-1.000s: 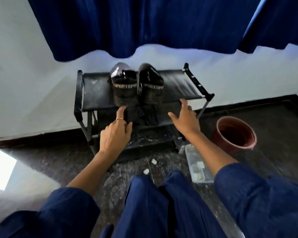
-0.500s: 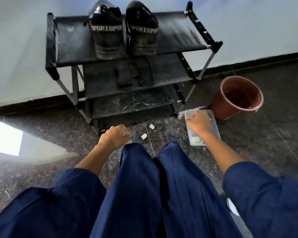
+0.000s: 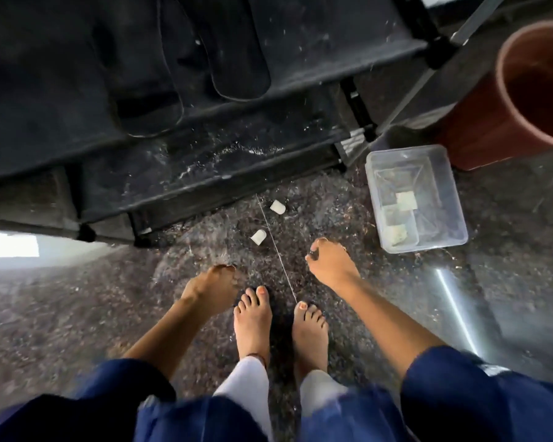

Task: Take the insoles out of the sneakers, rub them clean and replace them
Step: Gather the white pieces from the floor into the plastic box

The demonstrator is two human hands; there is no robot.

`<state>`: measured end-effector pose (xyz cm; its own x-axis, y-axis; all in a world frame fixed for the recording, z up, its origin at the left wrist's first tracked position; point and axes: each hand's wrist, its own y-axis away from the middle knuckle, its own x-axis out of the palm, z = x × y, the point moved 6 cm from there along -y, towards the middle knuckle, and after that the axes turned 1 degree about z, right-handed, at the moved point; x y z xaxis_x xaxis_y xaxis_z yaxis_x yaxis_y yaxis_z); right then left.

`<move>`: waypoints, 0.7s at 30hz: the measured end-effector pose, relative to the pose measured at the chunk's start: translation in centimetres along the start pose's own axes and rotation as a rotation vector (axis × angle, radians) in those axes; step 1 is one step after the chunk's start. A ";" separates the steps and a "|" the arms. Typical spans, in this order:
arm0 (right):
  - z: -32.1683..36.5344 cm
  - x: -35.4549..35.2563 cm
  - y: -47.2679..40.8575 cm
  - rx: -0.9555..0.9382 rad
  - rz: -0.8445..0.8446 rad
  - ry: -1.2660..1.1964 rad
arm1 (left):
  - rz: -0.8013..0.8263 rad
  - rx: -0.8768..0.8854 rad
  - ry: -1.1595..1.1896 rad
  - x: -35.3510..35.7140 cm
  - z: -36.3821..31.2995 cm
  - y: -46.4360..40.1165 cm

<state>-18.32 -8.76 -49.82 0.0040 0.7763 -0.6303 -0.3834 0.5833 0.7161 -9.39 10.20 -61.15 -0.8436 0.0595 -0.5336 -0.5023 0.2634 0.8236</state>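
**Camera tipped down to the floor; hands pulled back from the box**

Since half a second earlier the view had swung steeply down, so the sneakers on the top shelf were out of frame and bare feet (image 3: 253,317) appeared; the right hand (image 3: 331,264) had left the clear plastic box (image 3: 419,199) and hung near it, fingers curled, nothing visibly held; the left hand (image 3: 213,290) was blurred, loosely curled, its grip impossible to tell.

From the head view, two dark insoles (image 3: 237,55) lay side by side on a dusty black rack shelf (image 3: 316,43); speckled polished stone floor (image 3: 77,314) spread below; two small white pieces (image 3: 258,236) lay before the rack; a brown bucket (image 3: 505,100) stood beside the box.
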 end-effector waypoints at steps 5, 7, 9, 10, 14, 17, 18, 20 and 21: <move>0.4 3.0 -5.2 -0.114 -0.009 0.096 | -0.068 -0.070 0.282 -0.8 0.0 -1.7; 1.5 3.6 -7.2 -0.231 -0.052 0.132 | -0.043 0.099 0.122 -0.8 -0.3 -1.3; 2.8 3.9 -9.2 -0.338 -0.103 0.164 | -0.025 0.116 0.141 -1.1 -0.4 -3.0; 3.6 4.0 -10.0 -0.388 -0.138 0.186 | -0.002 0.129 0.109 -1.1 0.0 -4.0; 5.8 4.3 -12.8 -0.457 -0.183 0.235 | -0.197 0.387 -0.233 -4.2 -2.6 -5.0; 6.1 4.4 -13.5 -0.408 -0.121 0.218 | -0.175 0.388 -0.286 -4.2 -4.2 -4.9; 6.1 4.3 -13.5 -0.401 -0.124 0.215 | -0.144 0.388 -0.301 -3.6 -4.1 -5.1; 6.1 4.0 -13.0 -0.407 -0.153 0.226 | -0.153 0.357 -0.320 -2.9 -4.0 -5.2; 6.1 4.0 -12.8 -0.419 -0.174 0.237 | -0.160 0.350 -0.335 -3.2 -4.4 -5.2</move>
<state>-7.73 -11.69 -59.66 -0.0899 0.5724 -0.8150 -0.7331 0.5159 0.4432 -4.91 4.41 -62.91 -0.6255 0.2829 -0.7271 -0.4781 0.5976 0.6437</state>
